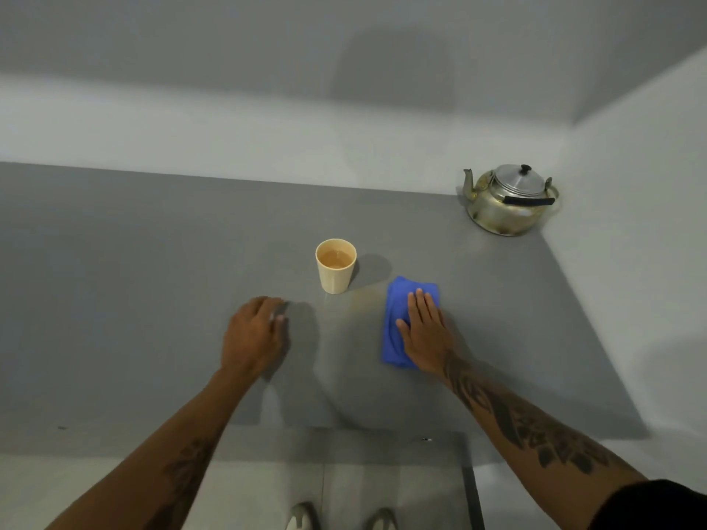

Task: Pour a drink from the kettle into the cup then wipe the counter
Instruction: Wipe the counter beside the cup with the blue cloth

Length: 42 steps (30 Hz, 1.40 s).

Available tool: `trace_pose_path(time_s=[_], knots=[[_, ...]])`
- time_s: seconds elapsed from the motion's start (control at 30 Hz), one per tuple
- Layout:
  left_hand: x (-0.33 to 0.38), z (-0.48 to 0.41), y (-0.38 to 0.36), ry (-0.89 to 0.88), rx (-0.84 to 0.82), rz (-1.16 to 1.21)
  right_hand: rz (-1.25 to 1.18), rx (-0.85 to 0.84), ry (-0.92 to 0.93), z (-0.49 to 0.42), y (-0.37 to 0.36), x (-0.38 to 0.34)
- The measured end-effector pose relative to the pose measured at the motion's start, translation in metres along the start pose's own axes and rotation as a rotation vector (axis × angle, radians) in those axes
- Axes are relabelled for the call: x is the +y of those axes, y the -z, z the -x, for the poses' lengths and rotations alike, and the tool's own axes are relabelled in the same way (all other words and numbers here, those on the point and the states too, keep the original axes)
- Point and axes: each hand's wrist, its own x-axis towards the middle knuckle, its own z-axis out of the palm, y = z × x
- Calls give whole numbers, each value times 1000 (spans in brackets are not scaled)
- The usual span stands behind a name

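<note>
A cream cup (336, 277) stands upright on the grey counter (134, 281) and holds a brown drink. A metal kettle (505, 212) with a black handle sits in the far right corner, spout pointing left. A folded blue cloth (398, 319) lies right of the cup. My right hand (426, 334) presses flat on the cloth, fingers together. My left hand (254, 334) rests on the counter left of the cup, fingers curled down, holding nothing. A faint brownish stain (363, 300) shows between cup and cloth.
White walls (631, 223) bound the counter at the back and on the right. The counter's front edge (344, 434) runs just below my forearms. My shoes (306, 518) and the floor show beneath it.
</note>
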Motion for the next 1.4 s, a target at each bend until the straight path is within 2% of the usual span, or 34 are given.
trace_pose_path(time_s=[0.1, 0.2, 0.37, 0.5, 0.57, 0.63, 0.73, 0.97, 1.13, 1.27, 1.4], knots=[[-35, 2, 1, -13, -15, -147, 40, 37, -67, -10, 2, -16], [-50, 10, -3, 10, -72, -169, 64, 70, -59, -27, 4, -43], [-61, 16, -9, 8, -79, -131, 123, 78, 99, -17, 1, -87], [-64, 21, -14, -10, -50, -132, 196, 45, 259, 11, -5, -60], [-63, 21, -14, -1, -58, -124, 225, 36, 174, -3, 2, -47], [-63, 21, -14, 1, -53, -125, 181, 44, 77, -22, 8, -49], [-63, 21, -15, -6, -50, -131, 173, 21, 88, -28, 5, -77], [-62, 23, -17, -9, -51, -139, 162, 70, 289, 32, -10, -97], [-63, 22, -18, -6, -42, -145, 128, 76, 440, 10, -15, -153], [-65, 22, -17, -27, -45, -158, 124, 47, 398, -19, -13, -179], [-65, 23, -16, -34, -26, -157, 134, 78, 412, -5, -13, -167]])
